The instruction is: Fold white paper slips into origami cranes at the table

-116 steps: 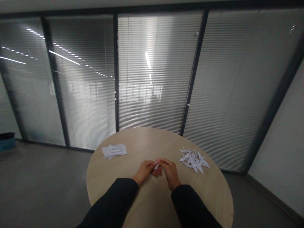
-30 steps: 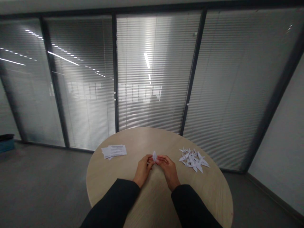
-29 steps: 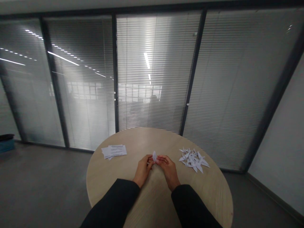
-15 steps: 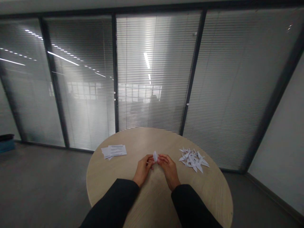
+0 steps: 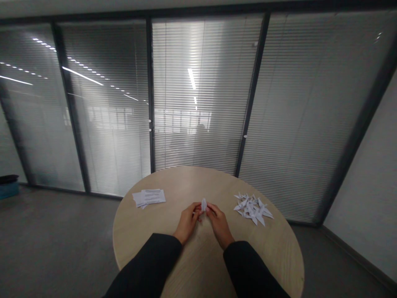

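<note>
A small folded piece of white paper (image 5: 204, 204) stands upright between my two hands, over the middle of the table. My left hand (image 5: 187, 220) pinches it from the left side with thumb and fingers. From the right, my right hand (image 5: 218, 222) grips its other side, fingers bent around the edge. The lower part of the paper is hidden by my fingertips. To the right lies a pile of folded white paper cranes (image 5: 252, 209), apart from my hands. Several flat paper sheets (image 5: 153, 196), the top one printed, are stacked on the left.
The round wooden table (image 5: 198, 265) carries all of this, its curved edge close to a glass partition (image 5: 198, 95) with blinds. A blue bin (image 5: 9, 187) with a dark top stands on the floor at far left.
The folded paper has shifted very slightly right and down. My right hand's fingers have drawn closer together around it. The pile and the sheets have stayed in place.
</note>
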The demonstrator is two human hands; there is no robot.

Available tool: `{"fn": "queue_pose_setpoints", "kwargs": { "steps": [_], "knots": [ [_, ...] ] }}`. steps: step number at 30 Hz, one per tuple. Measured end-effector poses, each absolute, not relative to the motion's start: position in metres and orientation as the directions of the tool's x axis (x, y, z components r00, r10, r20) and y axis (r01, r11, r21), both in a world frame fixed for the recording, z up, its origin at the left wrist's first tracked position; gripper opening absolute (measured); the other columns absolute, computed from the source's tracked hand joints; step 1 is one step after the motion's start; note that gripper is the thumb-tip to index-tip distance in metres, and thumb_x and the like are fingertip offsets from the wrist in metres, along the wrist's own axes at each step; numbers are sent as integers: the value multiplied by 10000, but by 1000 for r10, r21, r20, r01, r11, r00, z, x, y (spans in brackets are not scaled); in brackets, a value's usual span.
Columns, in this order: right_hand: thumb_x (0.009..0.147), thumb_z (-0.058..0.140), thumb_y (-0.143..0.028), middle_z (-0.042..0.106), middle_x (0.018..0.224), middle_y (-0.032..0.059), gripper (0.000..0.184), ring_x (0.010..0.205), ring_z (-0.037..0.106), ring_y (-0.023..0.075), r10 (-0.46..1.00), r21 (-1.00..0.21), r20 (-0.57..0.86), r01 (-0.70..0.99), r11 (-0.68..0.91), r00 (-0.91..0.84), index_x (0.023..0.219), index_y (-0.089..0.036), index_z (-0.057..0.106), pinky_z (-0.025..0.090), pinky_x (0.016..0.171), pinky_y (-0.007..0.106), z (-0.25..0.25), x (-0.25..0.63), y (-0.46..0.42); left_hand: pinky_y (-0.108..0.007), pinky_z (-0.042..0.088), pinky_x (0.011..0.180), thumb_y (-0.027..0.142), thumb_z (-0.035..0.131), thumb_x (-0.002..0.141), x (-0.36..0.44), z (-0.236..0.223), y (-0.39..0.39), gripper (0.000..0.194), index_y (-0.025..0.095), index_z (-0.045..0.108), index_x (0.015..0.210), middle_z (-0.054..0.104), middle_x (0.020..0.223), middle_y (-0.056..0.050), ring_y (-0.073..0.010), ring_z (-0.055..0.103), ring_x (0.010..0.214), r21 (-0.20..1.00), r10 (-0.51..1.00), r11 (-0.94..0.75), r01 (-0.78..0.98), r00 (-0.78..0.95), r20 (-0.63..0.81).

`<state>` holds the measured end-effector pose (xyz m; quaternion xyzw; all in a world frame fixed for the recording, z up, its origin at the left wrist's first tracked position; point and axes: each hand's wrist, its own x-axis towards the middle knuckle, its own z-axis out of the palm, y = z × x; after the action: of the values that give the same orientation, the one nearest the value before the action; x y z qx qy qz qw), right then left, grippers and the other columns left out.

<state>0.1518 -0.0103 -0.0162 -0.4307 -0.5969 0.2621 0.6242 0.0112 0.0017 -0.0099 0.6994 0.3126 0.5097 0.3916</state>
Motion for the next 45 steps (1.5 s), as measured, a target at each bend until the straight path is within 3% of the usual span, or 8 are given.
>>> {"fn": "queue_pose_setpoints", "kwargs": {
  "steps": [10, 25, 36, 45],
  "knots": [
    [760, 593, -421, 681, 1009, 92, 315, 953, 622, 235, 854, -853, 510, 190, 486, 103, 958, -201, 701, 481, 867, 374, -16, 150, -10, -243, 510, 616, 188, 463, 796, 10, -9, 2, 286, 154, 581, 1055, 678, 943, -83, -151, 629, 741, 852, 842, -516, 86, 231, 487],
    [779, 569, -413, 701, 984, 97, 313, 927, 638, 244, 856, -851, 504, 231, 471, 114, 953, -191, 704, 499, 833, 374, -16, 149, -13, -251, 519, 591, 247, 501, 782, 9, -13, 5, 278, 165, 590, 1032, 671, 905, -79, -172, 627, 784, 861, 854, -502, 87, 206, 477],
    [741, 602, -477, 710, 873, 92, 329, 830, 649, 250, 844, -856, 498, 270, 441, 201, 859, -181, 686, 507, 750, 364, -13, 148, -15, -258, 509, 623, 247, 548, 771, 9, -18, 10, 272, 166, 624, 1019, 660, 881, -76, -176, 620, 774, 843, 864, -503, 191, 131, 486],
    [748, 593, -465, 690, 831, 81, 301, 798, 640, 238, 849, -860, 489, 271, 432, 198, 831, -180, 642, 490, 725, 343, -15, 148, -15, -232, 483, 586, 292, 524, 792, 9, -16, 8, 174, 165, 613, 871, 638, 848, -61, -163, 600, 754, 836, 858, -513, 195, 146, 493]
  ]
}}
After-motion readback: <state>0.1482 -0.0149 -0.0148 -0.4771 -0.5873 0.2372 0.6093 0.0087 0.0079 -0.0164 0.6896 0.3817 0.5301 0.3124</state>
